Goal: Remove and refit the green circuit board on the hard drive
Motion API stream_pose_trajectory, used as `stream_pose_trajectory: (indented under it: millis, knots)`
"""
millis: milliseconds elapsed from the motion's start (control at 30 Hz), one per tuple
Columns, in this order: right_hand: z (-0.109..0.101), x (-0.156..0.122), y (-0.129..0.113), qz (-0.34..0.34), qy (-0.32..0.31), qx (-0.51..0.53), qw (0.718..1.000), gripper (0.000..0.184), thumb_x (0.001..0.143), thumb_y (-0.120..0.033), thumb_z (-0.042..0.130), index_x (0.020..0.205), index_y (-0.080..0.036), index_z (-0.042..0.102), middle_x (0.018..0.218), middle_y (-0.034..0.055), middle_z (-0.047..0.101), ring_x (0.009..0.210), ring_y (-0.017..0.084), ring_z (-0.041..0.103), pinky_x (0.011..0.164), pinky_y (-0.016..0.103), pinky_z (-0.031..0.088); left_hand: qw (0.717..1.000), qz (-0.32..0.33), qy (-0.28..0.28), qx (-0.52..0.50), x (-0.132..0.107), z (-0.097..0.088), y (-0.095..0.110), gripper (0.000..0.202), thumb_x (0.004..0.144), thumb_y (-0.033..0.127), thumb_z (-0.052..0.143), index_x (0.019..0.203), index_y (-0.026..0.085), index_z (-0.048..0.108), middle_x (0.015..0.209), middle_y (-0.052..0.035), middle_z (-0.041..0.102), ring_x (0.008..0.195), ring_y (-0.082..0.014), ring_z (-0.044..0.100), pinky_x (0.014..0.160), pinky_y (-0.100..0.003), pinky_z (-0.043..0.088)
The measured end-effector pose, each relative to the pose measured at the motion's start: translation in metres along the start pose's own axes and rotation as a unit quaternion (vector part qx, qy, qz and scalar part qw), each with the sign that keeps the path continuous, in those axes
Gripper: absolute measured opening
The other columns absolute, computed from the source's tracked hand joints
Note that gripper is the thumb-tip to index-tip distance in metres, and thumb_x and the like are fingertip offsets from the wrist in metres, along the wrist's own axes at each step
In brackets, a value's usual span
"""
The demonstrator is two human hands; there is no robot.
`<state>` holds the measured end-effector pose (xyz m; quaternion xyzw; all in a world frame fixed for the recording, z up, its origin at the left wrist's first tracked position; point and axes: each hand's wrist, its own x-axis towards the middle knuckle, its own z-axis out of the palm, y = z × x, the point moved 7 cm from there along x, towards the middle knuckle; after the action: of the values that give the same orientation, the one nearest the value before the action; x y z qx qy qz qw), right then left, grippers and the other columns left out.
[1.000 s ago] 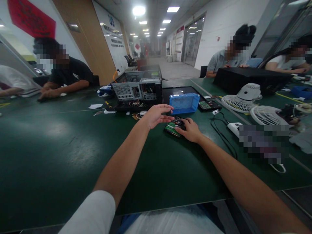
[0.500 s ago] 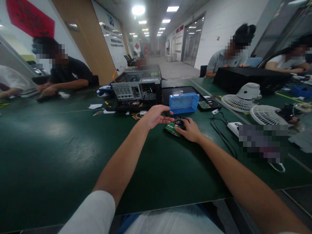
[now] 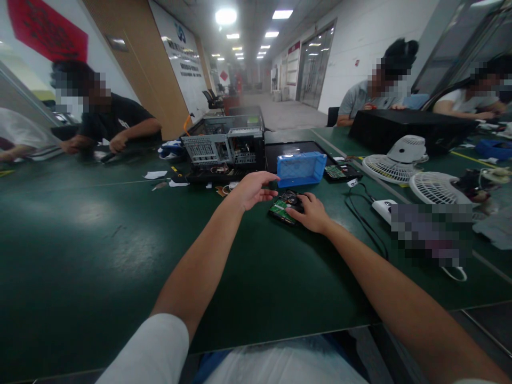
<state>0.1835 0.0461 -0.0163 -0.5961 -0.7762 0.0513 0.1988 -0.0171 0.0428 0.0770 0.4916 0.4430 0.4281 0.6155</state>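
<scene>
A hard drive (image 3: 283,209) with a green circuit board lies board side up on the table in front of me. My right hand (image 3: 313,214) grips it from the right, thumb on the near part and fingers at the far edge. To the left of the drive, my left hand (image 3: 258,191) hovers with fingers stretched out and apart, and I see nothing in it. Its fingertips come close to the left end of a blue plastic tray (image 3: 302,178), which stands on its side behind the drive; whether they touch I cannot tell.
An opened computer case (image 3: 208,150) stands behind my left hand. Another circuit-board device (image 3: 340,172) lies right of the tray. White fan parts (image 3: 390,168), a black cable (image 3: 366,221) and a white power strip (image 3: 384,210) are at right. Co-workers sit across the table.
My left hand has drawn slightly left, away from the hard drive, uncovering more of it. My right hand stays on the drive. The person at far left has moved their hands.
</scene>
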Motion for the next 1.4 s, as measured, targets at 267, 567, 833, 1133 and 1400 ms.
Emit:
stream_pose_trajectory:
  millis: [267,567,833,1133,1400]
  knots:
    - [0.0,0.0,0.0,-0.003,0.001,-0.002,1.0,0.081,0.089,-0.075,0.047,0.146,-0.017,0.05,0.147,0.0192,0.046,0.135,0.037,0.047,0.113,0.049,0.034,1.0,0.013,0.014,0.011,0.003,-0.001,0.0,0.018,0.078,0.026,0.069,0.092,0.015,0.073,0.084,-0.0059,0.061,0.06,-0.0104,0.058,0.054,-0.023,0.046]
    - [0.0,0.0,0.0,-0.003,0.002,0.0,1.0,0.083,0.089,-0.076,0.047,0.146,-0.016,0.049,0.147,0.0196,0.046,0.135,0.037,0.046,0.113,0.05,0.034,0.998,0.032,0.028,0.035,0.008,-0.005,-0.002,0.016,0.078,0.028,0.068,0.085,0.014,0.065,0.091,-0.0105,0.072,0.059,-0.0108,0.056,0.051,-0.022,0.04]
    - [0.002,0.001,0.001,-0.001,0.002,0.002,1.0,0.083,0.089,-0.076,0.047,0.146,-0.017,0.049,0.149,0.0194,0.046,0.135,0.037,0.046,0.113,0.049,0.034,0.999,0.02,-0.003,0.048,0.002,0.002,0.0,0.021,0.078,0.03,0.07,0.094,0.016,0.069,0.097,-0.0077,0.068,0.063,-0.0111,0.061,0.055,-0.023,0.044]
    - [0.001,0.0,0.0,-0.002,0.0,0.005,1.0,0.082,0.089,-0.076,0.047,0.145,-0.016,0.05,0.149,0.0197,0.045,0.135,0.037,0.046,0.114,0.051,0.032,0.999,-0.005,-0.041,0.015,-0.004,0.008,0.0,0.027,0.082,0.033,0.068,0.103,0.017,0.072,0.1,-0.0096,0.063,0.07,-0.018,0.07,0.058,-0.027,0.052]
    - [0.002,0.001,0.002,-0.007,0.005,-0.003,1.0,0.083,0.088,-0.077,0.047,0.145,-0.016,0.051,0.147,0.0199,0.046,0.134,0.038,0.048,0.113,0.051,0.033,0.997,-0.022,-0.038,-0.06,0.001,0.008,-0.005,0.014,0.085,0.025,0.061,0.095,0.014,0.061,0.097,-0.0128,0.07,0.078,-0.0243,0.075,0.074,-0.038,0.061]
